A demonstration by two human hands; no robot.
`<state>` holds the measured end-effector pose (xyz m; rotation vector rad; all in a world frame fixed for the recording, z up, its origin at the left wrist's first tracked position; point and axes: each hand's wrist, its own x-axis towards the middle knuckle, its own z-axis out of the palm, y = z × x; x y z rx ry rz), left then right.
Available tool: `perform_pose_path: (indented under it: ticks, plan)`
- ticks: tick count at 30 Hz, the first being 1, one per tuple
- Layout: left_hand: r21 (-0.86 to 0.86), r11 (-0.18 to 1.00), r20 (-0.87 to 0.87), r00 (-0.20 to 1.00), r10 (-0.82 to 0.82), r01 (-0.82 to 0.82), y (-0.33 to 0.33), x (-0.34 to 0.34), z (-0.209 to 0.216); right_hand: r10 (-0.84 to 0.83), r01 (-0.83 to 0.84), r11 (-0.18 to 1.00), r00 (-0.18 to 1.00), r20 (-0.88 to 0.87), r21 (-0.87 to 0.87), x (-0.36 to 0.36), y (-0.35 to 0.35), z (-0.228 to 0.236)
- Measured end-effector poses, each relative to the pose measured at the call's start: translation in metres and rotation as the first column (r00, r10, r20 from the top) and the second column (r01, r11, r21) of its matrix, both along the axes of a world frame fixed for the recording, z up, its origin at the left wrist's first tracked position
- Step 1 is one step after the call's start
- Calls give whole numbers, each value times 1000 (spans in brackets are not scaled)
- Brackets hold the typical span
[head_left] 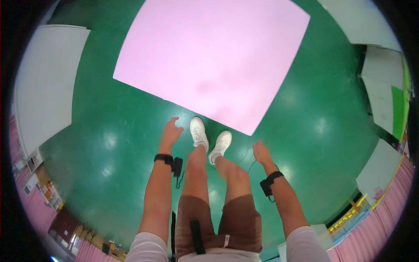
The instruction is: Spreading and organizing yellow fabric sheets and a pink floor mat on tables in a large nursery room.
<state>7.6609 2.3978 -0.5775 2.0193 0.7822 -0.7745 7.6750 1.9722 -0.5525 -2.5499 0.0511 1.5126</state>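
A large pale pink tabletop (pixel 209 56) with straight edges fills the upper middle of the head view, one corner pointing toward me. My left hand (pixel 172 132) hangs short of its near edge, thumb and forefinger apart, holding nothing. Near that closest corner is my right hand (pixel 262 152), a little blurred, its fingers loosely bent and nothing seen in them. Neither hand appears to touch the tabletop. Each wrist wears a black strap with a small box, the left box (pixel 176 167) and the right box (pixel 266 187).
My white shoes (pixel 198 130) stand on the green floor (pixel 109 153) by the near edge. White tabletops lie at the left (pixel 50 83) and upper right (pixel 360 19). Further right are white panels (pixel 382 94) and a pink curtain (pixel 386 218). Shelves (pixel 50 194) line the lower left.
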Motion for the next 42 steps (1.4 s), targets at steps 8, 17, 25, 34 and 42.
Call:
perform_pose_path:
  ticks: [8,17,25,34,42]
  plan:
    - [-224,740,-271,770,578,-634,42,66,-219,-748,728,664,637,187,171,-13,-29,-268]
    - [-246,527,-258,579,774,-814,75,34,-252,-730,795,607,565,386,-14,-18,-36,-300]
    - [-482,361,-151,482,863,-798,138,49,-86,-944,860,199,297,-143,470,23,38,-64]
    - [-414,295,-57,348,936,-861,194,-55,268,-911,671,285,412,-24,684,97,125,380]
    - [-363,123,135,78,988,-924,291,-241,482,-717,328,367,696,40,870,108,363,575]
